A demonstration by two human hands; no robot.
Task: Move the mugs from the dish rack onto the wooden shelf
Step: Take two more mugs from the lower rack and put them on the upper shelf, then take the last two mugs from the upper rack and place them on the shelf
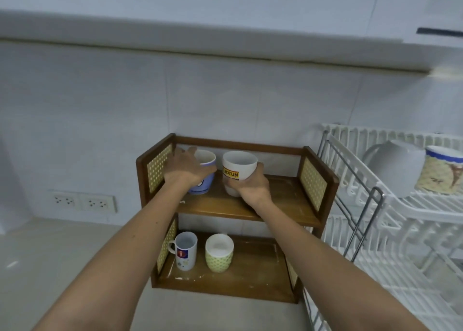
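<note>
A two-tier wooden shelf (283,200) stands against the tiled wall. On its top board, my left hand (184,170) grips a blue mug (204,180) and my right hand (250,184) grips a white mug with a yellow label (239,165). Both mugs are upright and side by side. On the lower board stand a white mug with a red square (186,251) and a green patterned mug (219,253). In the white dish rack (375,205) at the right lie a plain white mug (393,167) and a cream mug with a blue rim (442,170), both on their sides.
A double wall socket (84,201) sits low on the wall left of the shelf. An upper cabinet's underside (225,45) overhangs the counter (62,250). The rack's lower wire tiers (406,268) fill the right side.
</note>
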